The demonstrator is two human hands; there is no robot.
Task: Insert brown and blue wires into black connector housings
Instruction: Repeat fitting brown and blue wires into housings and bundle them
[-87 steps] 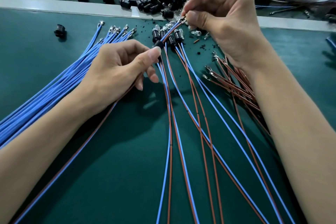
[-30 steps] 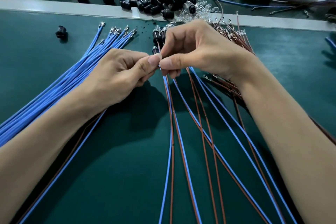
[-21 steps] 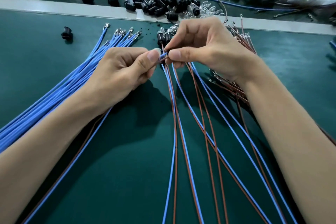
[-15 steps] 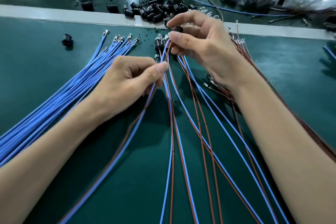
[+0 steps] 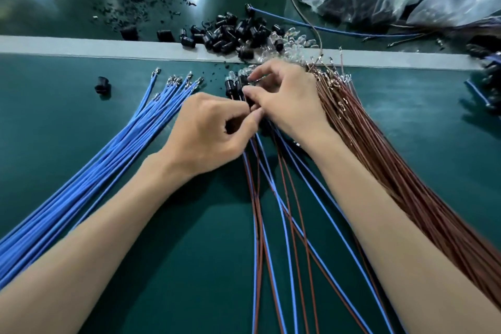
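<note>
Left hand (image 5: 208, 133) pinches the wire pair (image 5: 247, 163) with curled fingers; right hand (image 5: 287, 100) pinches a black housing (image 5: 249, 102) at centre, presumably steadying insertion. Blue wires (image 5: 108, 160) fan toward eight o'clock, brown wires (image 5: 393, 157) four, spare housings (image 5: 233, 32) twelve.

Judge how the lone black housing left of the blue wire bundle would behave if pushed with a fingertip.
The lone black housing looks small and plastic, so it is probably light and would skid or flick away easily. Its rounded body suggests it may roll, though the flared end would likely curve its path rather than let it run straight.
</note>
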